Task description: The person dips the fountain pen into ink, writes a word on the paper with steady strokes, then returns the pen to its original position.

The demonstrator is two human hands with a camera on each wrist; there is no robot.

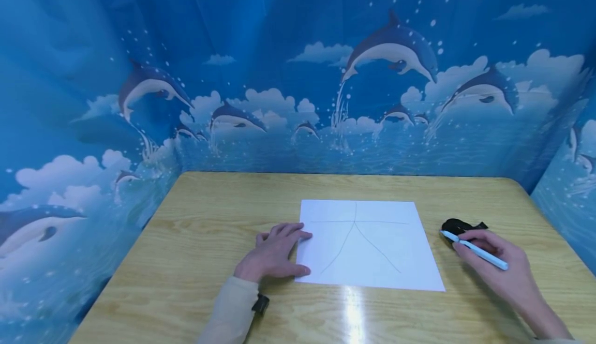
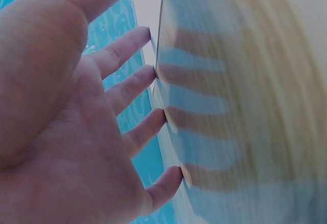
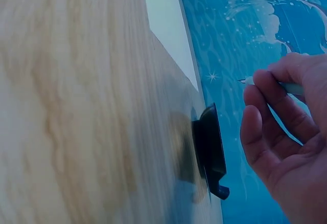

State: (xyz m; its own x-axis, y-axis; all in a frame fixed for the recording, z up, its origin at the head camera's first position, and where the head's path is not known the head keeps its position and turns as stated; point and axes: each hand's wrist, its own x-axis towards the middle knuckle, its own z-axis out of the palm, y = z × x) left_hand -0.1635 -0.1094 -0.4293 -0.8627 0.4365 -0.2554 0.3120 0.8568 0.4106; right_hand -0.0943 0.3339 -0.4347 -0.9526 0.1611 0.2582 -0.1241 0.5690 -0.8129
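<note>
A white sheet of paper (image 1: 372,245) lies on the table, with thin drawn lines: a short upright one, a long level one and two slanting down from where they meet. My left hand (image 1: 272,256) rests at its left edge, fingers spread, fingertips on the table and paper edge. To the right of the paper, my right hand (image 1: 507,269) holds a light blue pen (image 1: 486,256) between thumb and fingers, its tip raised off the table in the right wrist view. Close by the pen tip lies a small black rounded object (image 3: 210,147) with a narrow end, partly hidden in the head view.
The light wooden table (image 1: 223,220) has rounded far corners and a shiny top with a bright reflection near the front. Behind and beside it hangs a blue curtain (image 1: 279,75) printed with dolphins and clouds. A black band shows at the left wrist.
</note>
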